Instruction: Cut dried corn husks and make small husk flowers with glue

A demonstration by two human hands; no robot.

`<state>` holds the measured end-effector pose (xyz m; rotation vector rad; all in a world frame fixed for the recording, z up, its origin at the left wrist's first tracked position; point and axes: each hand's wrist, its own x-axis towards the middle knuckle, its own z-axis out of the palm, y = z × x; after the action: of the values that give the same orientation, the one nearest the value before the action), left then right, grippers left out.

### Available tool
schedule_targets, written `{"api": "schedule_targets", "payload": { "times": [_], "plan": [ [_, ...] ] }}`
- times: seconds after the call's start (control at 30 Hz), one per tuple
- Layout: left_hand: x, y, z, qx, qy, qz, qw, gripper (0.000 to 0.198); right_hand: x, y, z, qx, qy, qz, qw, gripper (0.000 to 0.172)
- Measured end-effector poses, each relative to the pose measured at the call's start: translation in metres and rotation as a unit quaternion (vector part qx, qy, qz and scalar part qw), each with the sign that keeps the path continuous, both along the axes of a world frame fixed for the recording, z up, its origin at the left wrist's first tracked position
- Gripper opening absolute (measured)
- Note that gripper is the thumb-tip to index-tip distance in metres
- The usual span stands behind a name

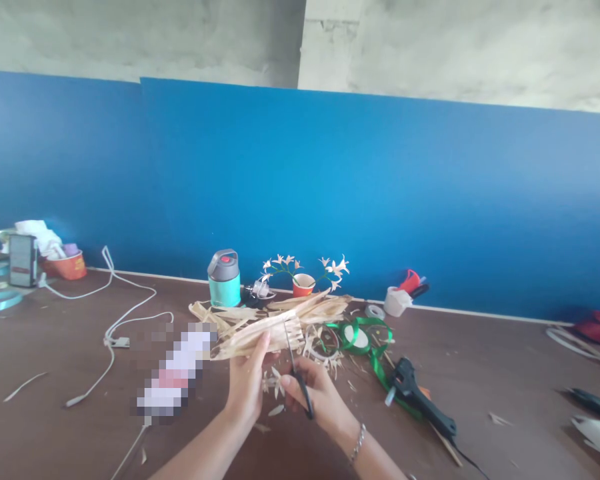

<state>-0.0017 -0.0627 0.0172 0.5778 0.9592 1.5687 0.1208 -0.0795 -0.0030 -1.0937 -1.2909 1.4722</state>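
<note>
My left hand (249, 379) is closed around a pale, dry corn husk (257, 335), its thumb lying on top. The husk's right end is cut into narrow strips. My right hand (316, 392) grips a pair of black-handled scissors (304, 387), and their blades stand upright across the fringed end of the husk. More dry husks (325, 308) lie in a pile just behind. Small pale petal-shaped cuttings (274, 382) lie on the table below my hands.
A glue gun (420, 393) and green ribbon (380, 363) lie to the right. Behind the husks stand a turquoise flask (225, 283) and a paper cup (303, 286) with flower stems. White cables (114, 327) run across the left, and a blue partition (330, 187) borders the back.
</note>
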Motion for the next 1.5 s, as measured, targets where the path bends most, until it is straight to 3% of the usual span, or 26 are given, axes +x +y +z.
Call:
{"api": "schedule_targets", "payload": {
  "times": [0.2, 0.8, 1.1, 1.17, 1.27, 1.33, 1.4, 1.5],
  "plan": [
    [-0.002, 0.003, -0.004, 0.006, -0.007, 0.01, 1.0, 0.034, -0.002, 0.001, -0.007, 0.003, -0.012, -0.016, 1.0, 0.048],
    [-0.004, 0.01, -0.01, -0.003, -0.022, 0.029, 0.999, 0.034, -0.006, 0.0, -0.004, -0.01, -0.07, -0.047, 0.996, 0.042],
    [-0.012, 0.018, -0.008, 0.011, -0.048, 0.064, 0.997, 0.033, -0.002, 0.0, 0.002, -0.032, -0.008, -0.017, 0.999, 0.046],
    [-0.013, 0.02, -0.009, 0.012, -0.039, 0.034, 0.999, 0.03, 0.001, -0.001, 0.006, -0.004, 0.017, -0.08, 0.997, 0.043],
    [-0.014, 0.019, -0.009, 0.006, -0.002, -0.069, 0.998, 0.022, 0.007, 0.0, 0.012, 0.049, 0.053, -0.241, 0.968, 0.039],
    [-0.012, 0.016, -0.008, -0.017, 0.031, -0.14, 0.99, 0.019, 0.013, 0.001, 0.016, 0.054, 0.074, -0.29, 0.953, 0.041],
    [-0.01, 0.012, -0.007, -0.042, 0.063, -0.198, 0.977, 0.019, 0.018, 0.002, 0.019, 0.048, 0.087, -0.259, 0.961, 0.044],
    [-0.007, 0.009, -0.007, -0.03, 0.093, -0.242, 0.965, 0.021, 0.021, 0.004, 0.02, 0.046, 0.101, -0.152, 0.982, 0.048]
  ]
}}
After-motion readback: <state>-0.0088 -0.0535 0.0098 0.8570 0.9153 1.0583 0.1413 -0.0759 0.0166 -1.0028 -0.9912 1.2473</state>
